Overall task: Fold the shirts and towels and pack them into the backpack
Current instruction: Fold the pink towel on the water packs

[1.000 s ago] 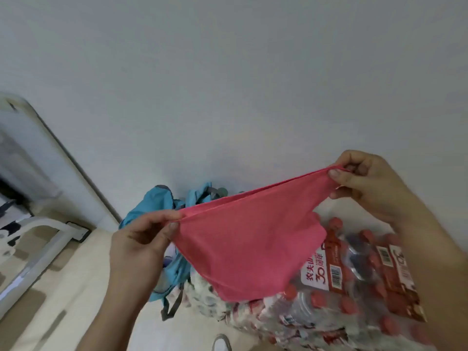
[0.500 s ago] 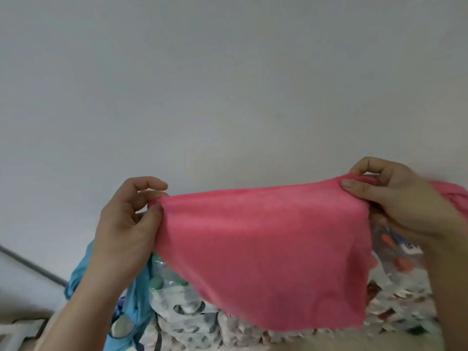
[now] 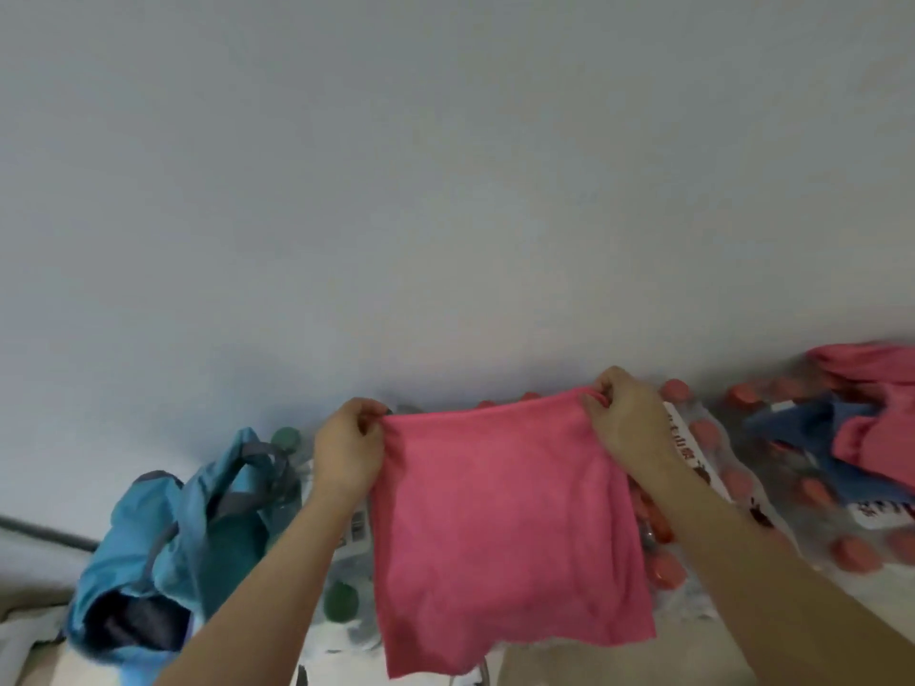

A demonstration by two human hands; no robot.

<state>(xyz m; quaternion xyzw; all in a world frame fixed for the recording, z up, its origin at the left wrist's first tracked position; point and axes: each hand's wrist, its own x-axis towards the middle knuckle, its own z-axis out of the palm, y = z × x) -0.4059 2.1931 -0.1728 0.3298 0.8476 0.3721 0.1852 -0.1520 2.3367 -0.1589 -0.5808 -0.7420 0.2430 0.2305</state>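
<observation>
Towel [image 3: 505, 527], pink, is hanging flat in the air in front of you, held by its two top corners. Your left hand [image 3: 346, 448] is pinching the left corner and your right hand [image 3: 626, 418] the right one, both clamped on cloth with fingers curled. Lower edge is dangling free over shrink-wrapped bottle packs [image 3: 733, 487].

Backpack [image 3: 163, 537], blue, is sitting low on your left, dark opening showing at its near end, apart from the towel. More pink and blue fabric [image 3: 866, 438] is lying on the packs at far right; could be shirts or towels, too blurred to say.

Step in hand, as I'm reading it: spreading the towel ahead of the first fold.

Next move is calling for bringing the two corners together so the halves are lining up, with neither pinch slipping. Then you're folding again until it's small enough for that bag opening.
</observation>
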